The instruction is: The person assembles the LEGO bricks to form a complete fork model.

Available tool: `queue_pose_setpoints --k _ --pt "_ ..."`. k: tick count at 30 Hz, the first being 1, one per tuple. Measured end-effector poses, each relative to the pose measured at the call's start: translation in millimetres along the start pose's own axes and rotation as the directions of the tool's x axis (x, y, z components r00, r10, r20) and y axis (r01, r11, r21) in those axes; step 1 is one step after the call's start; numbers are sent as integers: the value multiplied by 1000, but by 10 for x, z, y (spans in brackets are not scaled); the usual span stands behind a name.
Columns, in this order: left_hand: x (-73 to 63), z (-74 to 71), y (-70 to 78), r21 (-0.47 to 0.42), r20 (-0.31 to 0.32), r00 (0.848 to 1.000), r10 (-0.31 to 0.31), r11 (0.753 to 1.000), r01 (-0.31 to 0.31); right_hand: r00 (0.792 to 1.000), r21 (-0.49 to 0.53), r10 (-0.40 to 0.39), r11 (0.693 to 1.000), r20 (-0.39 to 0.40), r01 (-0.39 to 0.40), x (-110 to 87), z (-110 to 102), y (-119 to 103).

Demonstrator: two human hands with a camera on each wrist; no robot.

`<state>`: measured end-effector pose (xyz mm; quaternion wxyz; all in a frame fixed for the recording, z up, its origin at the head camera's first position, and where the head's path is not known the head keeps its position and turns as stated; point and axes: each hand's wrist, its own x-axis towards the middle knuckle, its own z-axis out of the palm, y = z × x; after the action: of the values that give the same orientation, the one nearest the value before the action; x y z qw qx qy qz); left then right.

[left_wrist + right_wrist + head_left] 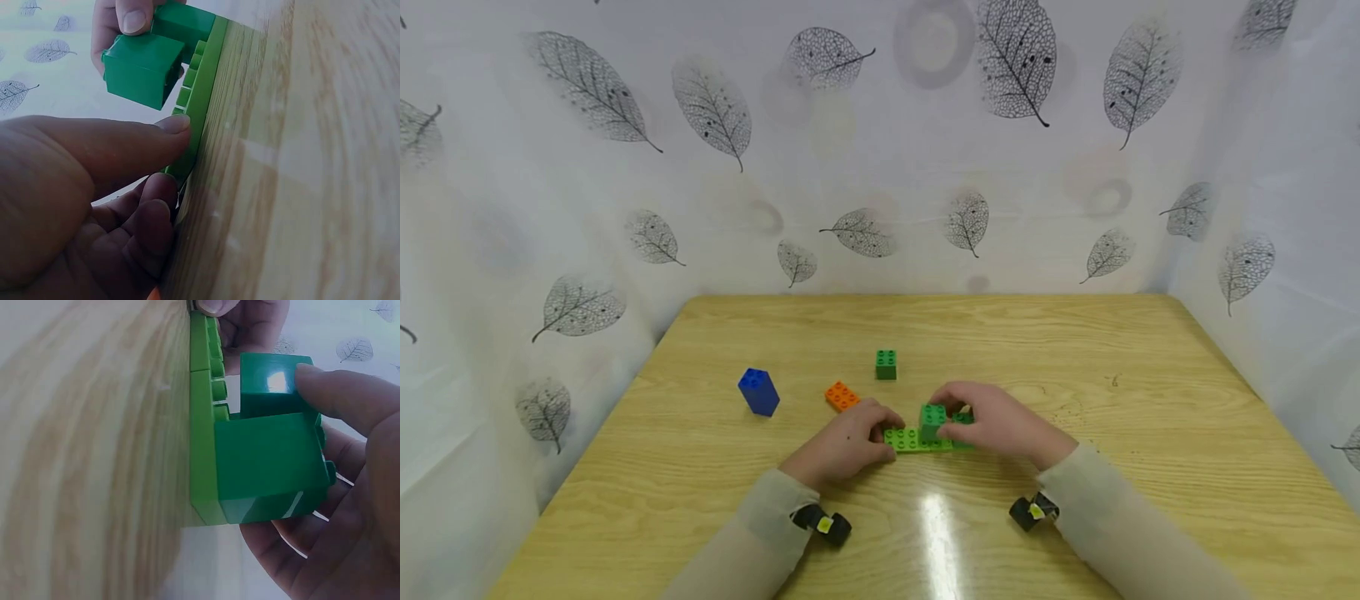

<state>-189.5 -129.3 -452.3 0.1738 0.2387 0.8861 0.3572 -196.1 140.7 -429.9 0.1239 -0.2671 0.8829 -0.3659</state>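
One green block (932, 422), gripped by the right hand (996, 423), hangs over the light-green strip (902, 441), whose opposite end the left hand (847, 443) pinches, presumably for bracing.

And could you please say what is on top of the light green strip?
A green block sits at the right end of the light green strip; the right hand holds a second green block above it, not attached. What the seated block covers cannot be seen.

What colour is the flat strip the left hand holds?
The strip is light green, seen best from the right wrist.
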Motion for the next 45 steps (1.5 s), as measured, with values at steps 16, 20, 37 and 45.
queue_pose_setpoints --k 16,20,37,45 --pt "8 -6 5 6 10 1000 2 1000 -2 1000 -36 18 999 -5 -18 -23 91 38" --pt "1 -5 -23 20 1 1000 2 1000 -2 1000 -60 1 998 7 0 -12 106 28" --pt "5 -18 -2 -2 15 1000 -20 1000 20 999 -65 -30 997 -35 27 -2 164 58" --pt "24 -7 -3 -29 20 1000 -14 999 15 998 -108 -32 994 -50 27 -23 173 64"
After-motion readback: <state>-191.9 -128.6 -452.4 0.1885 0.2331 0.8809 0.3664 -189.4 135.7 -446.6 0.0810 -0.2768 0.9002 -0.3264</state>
